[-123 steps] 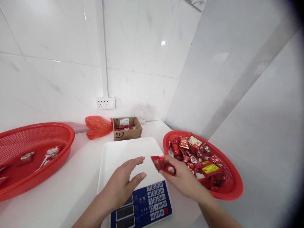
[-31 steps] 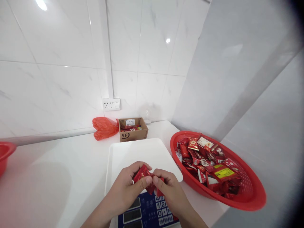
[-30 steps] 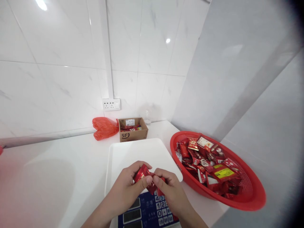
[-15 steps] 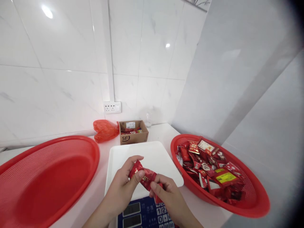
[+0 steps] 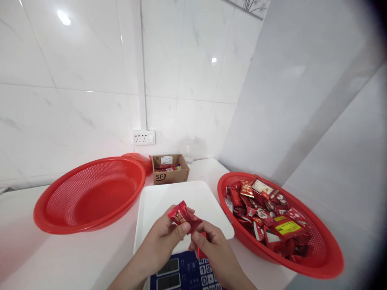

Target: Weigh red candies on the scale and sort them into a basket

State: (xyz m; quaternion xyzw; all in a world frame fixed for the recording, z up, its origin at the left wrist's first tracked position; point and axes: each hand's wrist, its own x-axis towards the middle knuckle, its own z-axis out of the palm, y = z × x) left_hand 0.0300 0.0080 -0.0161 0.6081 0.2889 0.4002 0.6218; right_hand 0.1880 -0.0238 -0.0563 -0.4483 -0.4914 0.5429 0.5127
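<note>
My left hand (image 5: pixel 162 241) is closed on a red-wrapped candy (image 5: pixel 182 215) with gold print, held between thumb and fingers. The candy sits over the near part of the white scale pan (image 5: pixel 178 192). My right hand (image 5: pixel 215 246) is closed around a second small red packet (image 5: pixel 202 245), mostly hidden by the fingers. Its fingertips meet the right end of the left hand's candy. Below both hands lies the scale's blue keypad panel (image 5: pixel 192 269), partly covered by them. On the right, a red basket (image 5: pixel 328 257) holds many red candy packets (image 5: pixel 266 213).
Another red basket (image 5: pixel 99 193), with nothing seen inside, stands left of the scale. Behind it is a red plastic bag (image 5: pixel 147 163), mostly hidden. A cardboard box (image 5: pixel 171 176) with packets sits behind the pan, beside a clear container (image 5: pixel 189 155). A wall socket (image 5: pixel 144 137) is above.
The left basket has shifted back and to the right, now covering most of the red bag. The left hand's candy has turned slightly and shows more print. Both hands stay over the scale.
</note>
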